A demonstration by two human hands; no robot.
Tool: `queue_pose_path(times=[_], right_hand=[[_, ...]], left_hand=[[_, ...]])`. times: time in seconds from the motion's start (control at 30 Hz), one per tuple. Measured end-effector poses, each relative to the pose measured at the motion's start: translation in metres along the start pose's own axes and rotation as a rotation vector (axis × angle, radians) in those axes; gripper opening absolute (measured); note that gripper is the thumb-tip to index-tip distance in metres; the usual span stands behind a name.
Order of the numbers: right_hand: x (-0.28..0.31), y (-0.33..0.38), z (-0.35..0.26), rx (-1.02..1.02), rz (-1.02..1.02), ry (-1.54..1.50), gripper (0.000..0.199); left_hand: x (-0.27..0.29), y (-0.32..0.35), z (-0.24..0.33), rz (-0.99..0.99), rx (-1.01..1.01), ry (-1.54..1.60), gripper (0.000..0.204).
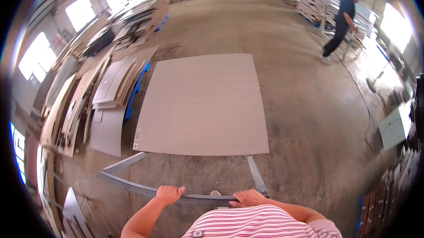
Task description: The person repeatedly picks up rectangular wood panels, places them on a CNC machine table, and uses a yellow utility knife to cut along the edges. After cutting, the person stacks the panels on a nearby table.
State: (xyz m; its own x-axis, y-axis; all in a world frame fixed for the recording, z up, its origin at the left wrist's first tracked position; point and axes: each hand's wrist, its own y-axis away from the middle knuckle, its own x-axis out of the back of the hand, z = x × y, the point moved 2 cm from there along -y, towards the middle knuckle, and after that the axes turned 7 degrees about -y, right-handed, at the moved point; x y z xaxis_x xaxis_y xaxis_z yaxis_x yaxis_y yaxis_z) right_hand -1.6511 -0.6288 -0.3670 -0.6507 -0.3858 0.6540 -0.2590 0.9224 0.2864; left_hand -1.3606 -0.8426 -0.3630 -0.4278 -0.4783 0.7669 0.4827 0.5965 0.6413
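Left hand (pixel 168 194) on U-shaped metal frame (pixel 128 184)

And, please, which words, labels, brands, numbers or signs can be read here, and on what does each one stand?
No text can be read.
Board: small pale marks at its near left corner, too small and blurred to tell whether they are writing.
Left wall: a faint reddish patch, perhaps a sign, too blurred to read.
Bar: no text visible.
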Motion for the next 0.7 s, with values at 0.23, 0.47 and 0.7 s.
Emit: queue_pose_path(times=[0.23, 0.47, 0.7], right_hand=[[-0.008, 0.154, 0.056, 0.235, 0.134, 0.158, 0.046], [0.030, 0.325, 0.157, 0.356, 0.278, 0.221, 0.038], [0.089, 0.422, 0.269, 0.379, 0.485, 0.352, 0.033]], left_hand=[[-0.074, 0.077, 0.152, -0.029, 0.090, 0.045, 0.070], [-0.113, 0.134, 0.368, 0.036, 0.168, 0.147, 0.066], [-0.109, 0.135, 0.536, 0.096, 0.217, 0.257, 0.067]])
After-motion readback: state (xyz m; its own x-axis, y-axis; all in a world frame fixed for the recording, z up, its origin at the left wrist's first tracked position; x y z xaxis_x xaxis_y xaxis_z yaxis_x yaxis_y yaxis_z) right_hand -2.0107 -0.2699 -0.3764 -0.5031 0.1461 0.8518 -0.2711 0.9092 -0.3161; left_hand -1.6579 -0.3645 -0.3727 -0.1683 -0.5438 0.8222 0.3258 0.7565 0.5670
